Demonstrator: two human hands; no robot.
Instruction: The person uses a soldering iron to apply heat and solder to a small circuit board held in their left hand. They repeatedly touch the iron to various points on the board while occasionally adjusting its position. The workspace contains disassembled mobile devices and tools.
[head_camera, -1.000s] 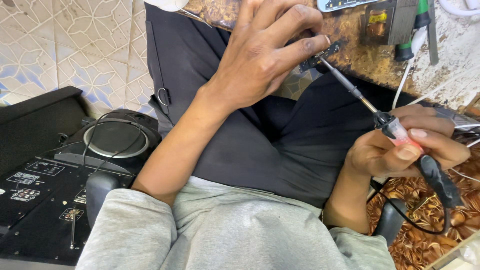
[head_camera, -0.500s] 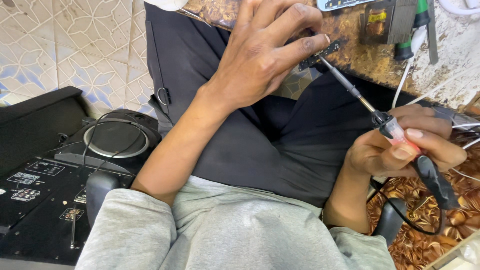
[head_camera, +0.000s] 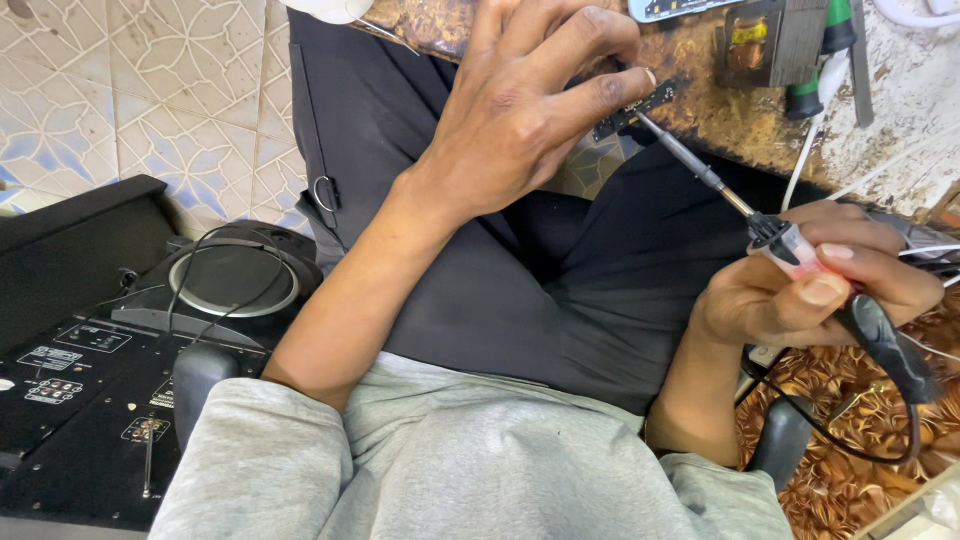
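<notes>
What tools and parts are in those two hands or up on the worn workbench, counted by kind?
Soldering irons: 1, the red-and-black-handled soldering iron in the right hand
Circuit boards: 1, the small dark circuit board under the left hand
Transformers: 1, the boxy copper-wound transformer
Screwdrivers: 1, the green-handled screwdriver
Total: 4

circuit board (head_camera: 640, 105) mostly hidden under left hand (head_camera: 520, 120)

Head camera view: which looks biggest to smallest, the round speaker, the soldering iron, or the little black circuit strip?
1. Round speaker
2. Soldering iron, similar in length, so unsure against the speaker
3. Black circuit strip, clearly smallest
</notes>
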